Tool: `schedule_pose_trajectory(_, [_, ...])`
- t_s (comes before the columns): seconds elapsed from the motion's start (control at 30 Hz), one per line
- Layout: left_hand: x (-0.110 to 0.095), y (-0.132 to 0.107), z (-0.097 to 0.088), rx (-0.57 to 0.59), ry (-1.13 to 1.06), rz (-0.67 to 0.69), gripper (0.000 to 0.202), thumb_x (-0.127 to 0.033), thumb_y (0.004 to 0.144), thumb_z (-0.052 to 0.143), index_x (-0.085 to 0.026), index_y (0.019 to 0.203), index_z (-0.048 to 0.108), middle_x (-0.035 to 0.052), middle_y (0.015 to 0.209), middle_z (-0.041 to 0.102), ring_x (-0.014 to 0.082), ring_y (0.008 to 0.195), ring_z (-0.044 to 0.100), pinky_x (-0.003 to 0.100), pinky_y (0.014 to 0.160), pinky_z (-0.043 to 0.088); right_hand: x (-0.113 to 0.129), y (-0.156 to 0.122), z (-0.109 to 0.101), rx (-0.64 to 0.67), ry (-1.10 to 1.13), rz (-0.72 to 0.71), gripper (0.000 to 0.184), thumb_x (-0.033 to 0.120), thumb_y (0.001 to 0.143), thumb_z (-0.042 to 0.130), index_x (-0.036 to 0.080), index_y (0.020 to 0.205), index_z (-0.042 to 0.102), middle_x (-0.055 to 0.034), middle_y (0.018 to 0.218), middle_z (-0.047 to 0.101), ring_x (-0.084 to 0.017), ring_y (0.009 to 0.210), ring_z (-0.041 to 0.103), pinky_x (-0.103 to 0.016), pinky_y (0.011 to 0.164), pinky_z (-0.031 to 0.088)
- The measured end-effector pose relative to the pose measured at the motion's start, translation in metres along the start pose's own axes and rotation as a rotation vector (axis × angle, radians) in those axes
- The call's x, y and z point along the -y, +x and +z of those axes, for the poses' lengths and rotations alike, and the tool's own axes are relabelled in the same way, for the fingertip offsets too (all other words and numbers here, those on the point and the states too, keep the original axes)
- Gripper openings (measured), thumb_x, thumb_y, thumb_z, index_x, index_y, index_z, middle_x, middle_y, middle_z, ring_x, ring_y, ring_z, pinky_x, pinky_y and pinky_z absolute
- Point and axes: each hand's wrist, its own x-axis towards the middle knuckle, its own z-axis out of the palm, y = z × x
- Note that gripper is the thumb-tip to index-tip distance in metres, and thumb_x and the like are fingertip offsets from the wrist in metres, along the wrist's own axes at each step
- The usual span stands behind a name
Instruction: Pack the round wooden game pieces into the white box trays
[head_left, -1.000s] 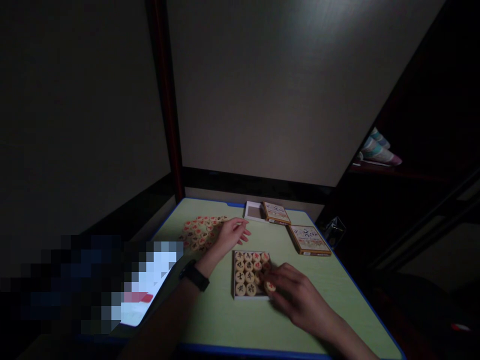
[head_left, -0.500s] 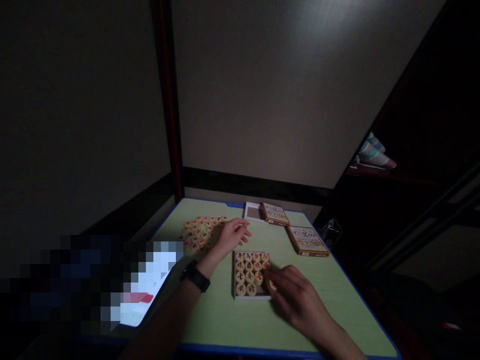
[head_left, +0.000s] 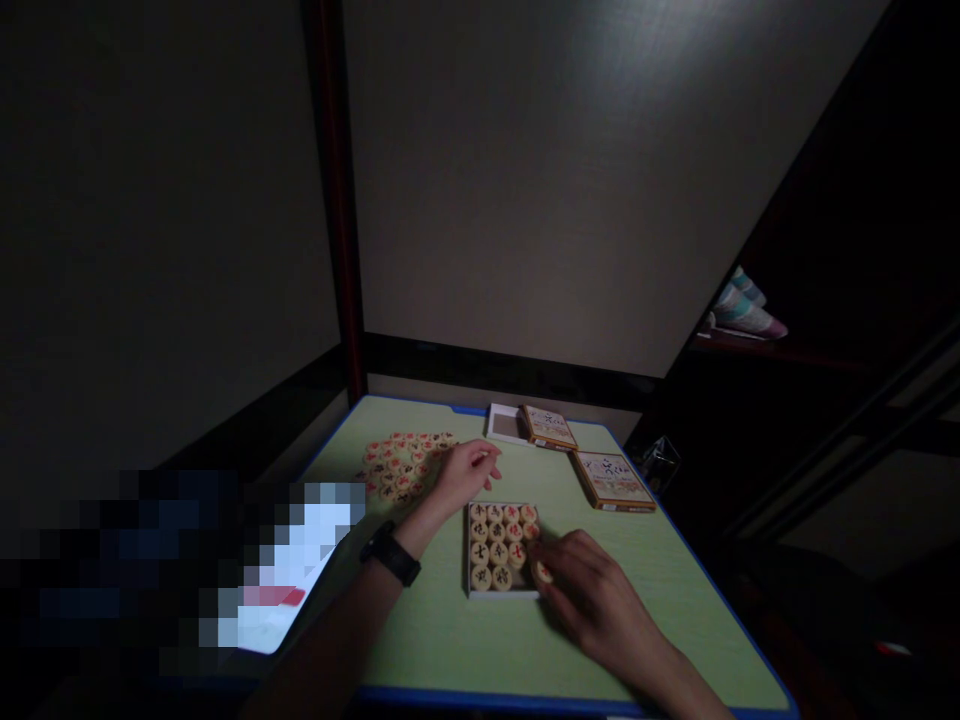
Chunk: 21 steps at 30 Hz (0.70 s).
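Note:
A shallow white box (head_left: 471,592) lies in the middle of the green table (head_left: 450,640) and holds several round pale game pieces with red or black marks. My right hand (head_left: 589,590) rests at the box's right edge, its fingers pinched on one round piece (head_left: 541,573). My left hand (head_left: 466,466), a dark watch on its wrist, lies just beyond the box with fingers curled, next to a loose heap of the same pieces (head_left: 397,462). What that hand holds, if anything, is hidden.
Two orange-rimmed box lids (head_left: 613,480) (head_left: 549,427) and a white empty tray (head_left: 504,423) lie at the table's far right. A blurred bright patch covers the near left. A dark red post (head_left: 337,200) stands behind the table, with a dark shelf at the right.
My right hand has shifted slightly along the box's right edge with its piece. My left hand has curled a little more beside the heap.

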Motion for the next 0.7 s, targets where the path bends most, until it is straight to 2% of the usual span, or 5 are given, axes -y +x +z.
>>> schedule_pose_trajectory(0.23, [0.001,0.0,0.0,0.007,-0.024,0.025,0.009,-0.022,0.074,0.067,-0.014,0.077,0.064,-0.0026,0.053,0.061,0.0074,0.044,0.054,0.016,0.04,0.039,-0.002,0.004,-0.009,0.019,0.076,0.1,0.011,0.021,0.088,0.066,0.021,0.098,0.069,-0.0072,0.091,0.069,-0.023,0.086,0.063,-0.036,0.073,0.053])
schedule_pose_trajectory(0.43, [0.004,0.003,0.001,0.0,-0.015,-0.001,0.006,-0.018,0.074,0.065,-0.014,0.077,0.064,-0.0023,0.053,0.062,0.0077,0.043,0.054,0.016,0.04,0.04,-0.007,0.016,-0.005,0.133,0.219,0.214,0.018,0.022,0.073,0.083,0.022,0.086,0.071,-0.0047,0.095,0.065,-0.022,0.09,0.063,-0.034,0.08,0.052])
schedule_pose_trajectory(0.57, [0.003,0.001,0.001,0.0,-0.006,0.009,0.006,-0.018,0.074,0.064,-0.014,0.078,0.065,-0.0024,0.053,0.062,0.0079,0.044,0.055,0.016,0.041,0.04,-0.015,0.024,-0.004,0.221,0.192,0.187,0.029,0.017,0.063,0.088,0.023,0.086,0.072,-0.0036,0.097,0.066,-0.023,0.093,0.063,-0.033,0.08,0.051])
schedule_pose_trajectory(0.7, [0.004,0.001,0.0,-0.006,-0.003,0.012,0.006,-0.019,0.074,0.065,-0.014,0.079,0.065,-0.003,0.053,0.062,0.0076,0.043,0.054,0.016,0.04,0.04,-0.015,0.028,-0.011,0.266,0.151,0.138,0.04,0.013,0.06,0.089,0.024,0.096,0.074,-0.0045,0.102,0.067,-0.024,0.099,0.063,-0.034,0.084,0.051])
